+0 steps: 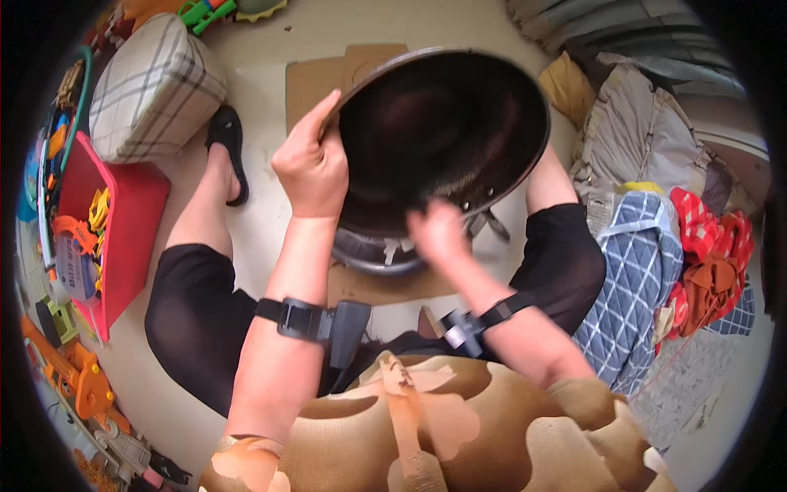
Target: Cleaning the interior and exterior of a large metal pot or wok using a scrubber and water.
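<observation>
A large dark frying pan (434, 123) is tilted up between my knees, its blackened inside facing me. My left hand (316, 164) is closed on its left rim, index finger stretched up along the edge. My right hand (443, 234) is at the pan's lower inside, near the rivets; motion smears its fingers, so whether it holds anything is unclear. Behind it, part of the pan's dark handle (496, 223) shows at the lower right. Beneath the pan, a round metal vessel (369, 254) is partly hidden, resting on cardboard (316, 86).
To the left stand a red bin (135, 221) of toys and a checked fabric stool (156, 90). Orange toys (78, 369) lie at the lower left. Piled on the right are a blue checked cloth (635, 271), red cloth (713, 238) and a grey jacket (643, 131).
</observation>
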The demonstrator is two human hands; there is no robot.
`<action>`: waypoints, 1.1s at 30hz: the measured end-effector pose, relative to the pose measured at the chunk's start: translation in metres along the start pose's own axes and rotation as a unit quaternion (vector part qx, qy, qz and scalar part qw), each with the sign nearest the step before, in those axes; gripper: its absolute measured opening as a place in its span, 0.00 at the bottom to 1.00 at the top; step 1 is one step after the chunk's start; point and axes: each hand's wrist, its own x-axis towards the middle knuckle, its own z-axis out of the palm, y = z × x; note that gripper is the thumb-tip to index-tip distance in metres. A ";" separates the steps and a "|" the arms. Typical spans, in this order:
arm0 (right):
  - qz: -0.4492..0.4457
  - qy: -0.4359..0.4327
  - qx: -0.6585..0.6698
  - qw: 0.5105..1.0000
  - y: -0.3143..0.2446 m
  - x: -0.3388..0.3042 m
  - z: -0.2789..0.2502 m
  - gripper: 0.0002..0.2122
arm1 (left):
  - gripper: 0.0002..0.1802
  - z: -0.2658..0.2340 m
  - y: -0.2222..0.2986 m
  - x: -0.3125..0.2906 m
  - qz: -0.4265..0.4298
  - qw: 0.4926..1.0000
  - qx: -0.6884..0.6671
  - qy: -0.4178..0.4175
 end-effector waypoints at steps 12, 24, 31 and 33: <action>-0.126 0.010 0.013 0.992 -0.022 -0.008 0.015 0.12 | 0.15 0.003 -0.002 0.006 0.007 1.000 -0.020 0.007; -0.127 0.059 0.057 0.988 0.034 0.005 -0.010 0.10 | 0.14 -0.004 -0.003 0.006 0.013 1.000 -0.026 -0.002; -0.194 0.051 0.075 0.977 0.000 -0.010 0.017 0.09 | 0.14 -0.001 -0.004 0.002 0.020 1.000 0.000 -0.009; -0.130 0.065 0.025 0.989 0.032 0.001 -0.010 0.07 | 0.14 -0.004 -0.004 0.003 0.017 1.000 -0.013 0.003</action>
